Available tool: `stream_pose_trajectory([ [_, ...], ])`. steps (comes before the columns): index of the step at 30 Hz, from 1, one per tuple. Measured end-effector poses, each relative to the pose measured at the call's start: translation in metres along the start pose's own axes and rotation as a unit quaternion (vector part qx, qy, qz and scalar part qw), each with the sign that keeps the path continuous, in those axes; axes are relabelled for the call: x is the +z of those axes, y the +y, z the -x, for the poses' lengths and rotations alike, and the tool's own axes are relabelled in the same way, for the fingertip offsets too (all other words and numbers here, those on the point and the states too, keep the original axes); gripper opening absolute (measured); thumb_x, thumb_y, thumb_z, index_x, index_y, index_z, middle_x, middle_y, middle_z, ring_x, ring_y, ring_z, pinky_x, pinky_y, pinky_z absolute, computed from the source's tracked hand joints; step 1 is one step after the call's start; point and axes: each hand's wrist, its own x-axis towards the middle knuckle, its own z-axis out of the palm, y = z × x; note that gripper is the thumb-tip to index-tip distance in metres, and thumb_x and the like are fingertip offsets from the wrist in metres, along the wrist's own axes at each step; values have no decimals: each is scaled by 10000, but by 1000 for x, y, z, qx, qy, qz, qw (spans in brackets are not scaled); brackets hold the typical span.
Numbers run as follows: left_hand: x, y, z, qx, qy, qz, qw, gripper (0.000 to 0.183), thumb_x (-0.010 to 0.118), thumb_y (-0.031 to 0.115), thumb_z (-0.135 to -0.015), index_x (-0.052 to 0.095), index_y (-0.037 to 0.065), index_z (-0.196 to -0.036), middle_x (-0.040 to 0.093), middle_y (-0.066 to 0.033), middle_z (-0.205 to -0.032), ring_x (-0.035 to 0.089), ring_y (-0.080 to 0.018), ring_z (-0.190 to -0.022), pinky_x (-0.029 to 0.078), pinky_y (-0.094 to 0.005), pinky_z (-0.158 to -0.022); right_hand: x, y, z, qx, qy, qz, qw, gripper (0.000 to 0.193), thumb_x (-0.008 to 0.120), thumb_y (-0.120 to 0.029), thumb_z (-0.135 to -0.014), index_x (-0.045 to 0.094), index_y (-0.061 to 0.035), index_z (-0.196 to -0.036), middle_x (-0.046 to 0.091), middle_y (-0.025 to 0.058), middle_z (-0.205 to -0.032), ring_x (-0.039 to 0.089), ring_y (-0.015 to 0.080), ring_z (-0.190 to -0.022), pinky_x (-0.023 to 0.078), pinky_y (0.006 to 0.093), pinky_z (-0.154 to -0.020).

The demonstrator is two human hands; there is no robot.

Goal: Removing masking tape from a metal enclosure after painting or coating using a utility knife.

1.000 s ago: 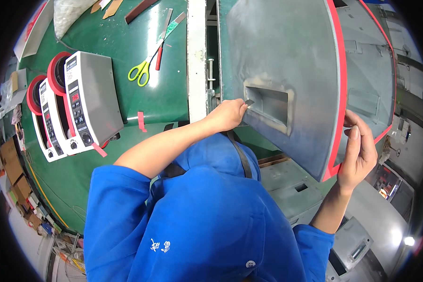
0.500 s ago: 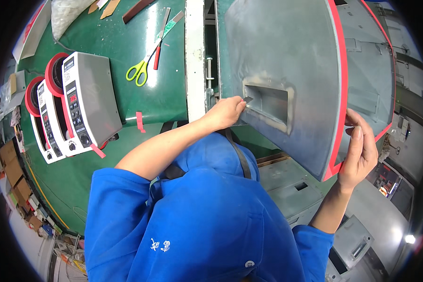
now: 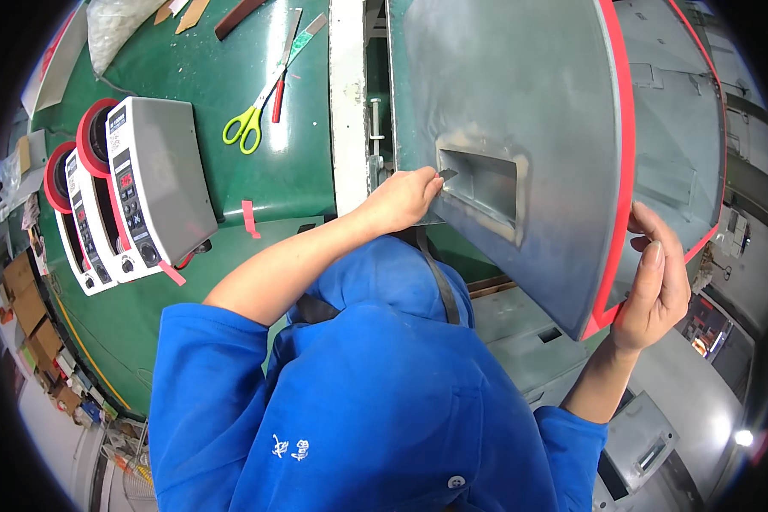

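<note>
A grey metal housing (image 3: 546, 102) stands on the right, with red tape (image 3: 625, 171) along its edges. A rectangular recess (image 3: 495, 192) with a pale scraped border is set in its face. My left hand (image 3: 404, 198) pinches a small dark blade-like piece (image 3: 447, 174) at the recess's left edge; the rest of that piece is hidden in the fingers. My right hand (image 3: 654, 290) is beside the housing's lower right corner, against or close to the taped edge. Its fingers are loosely bent and apart, with nothing seen between them.
On the green table (image 3: 264, 183) at left stand two white tape dispensers (image 3: 166, 171) with red rolls. Yellow-handled scissors (image 3: 244, 128), a red-handled tool (image 3: 278, 101) and a pink tape strip (image 3: 250, 219) lie nearby. More grey metal parts (image 3: 520, 337) are below.
The view has shifted slightly. My left hand stays at the recess's left edge with the dark piece. My right hand stays by the taped corner, little changed.
</note>
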Motion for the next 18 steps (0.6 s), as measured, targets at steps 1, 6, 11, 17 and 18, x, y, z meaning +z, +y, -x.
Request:
stream_pose_trajectory([
  [1, 0, 0, 0, 12, 10, -11, 1000, 299, 399, 249, -894, 478, -17, -785, 517, -167, -571, 572, -288, -583, 424, -378, -545, 0, 0, 1, 1, -1, 0, 1000, 221, 431, -35, -802, 578, 83, -918, 612, 172, -806, 597, 220, -753, 460, 288, -700],
  [6, -4, 4, -1, -13, -22, -10, 1000, 290, 406, 246, -892, 479, -17, -794, 523, -190, -607, 576, -316, -628, 423, -394, -571, 0, 0, 0, -3, -7, 2, 1000, 213, 438, -34, -803, 580, 79, -914, 612, 169, -800, 596, 217, -754, 457, 283, -697],
  [11, -1, -2, -3, 0, -44, 4, 999, 293, 402, 251, -895, 490, -13, -801, 522, -169, -606, 554, -281, -564, 424, -376, -539, 1, -2, 1, 14, -4, 4, 1000, 197, 458, -35, -805, 583, 71, -914, 613, 159, -807, 596, 205, -759, 451, 275, -702],
  [17, -12, 2, -6, -97, -138, 147, 975, 338, 342, 285, -915, 500, 9, -801, 459, -48, -546, 462, -125, -449, 386, -270, -429, 0, 0, 1, 19, -3, 3, 1000, 206, 450, -54, -820, 583, 65, -923, 615, 151, -815, 600, 203, -769, 450, 275, -712],
  [18, -14, 3, -6, -115, -145, 168, 968, 343, 333, 290, -917, 499, 12, -802, 444, -32, -541, 448, -107, -445, 375, -256, -420, 0, 1, 3, 25, -6, 0, 1000, 209, 448, -59, -823, 582, 65, -925, 615, 150, -817, 601, 204, -770, 450, 276, -715],
])
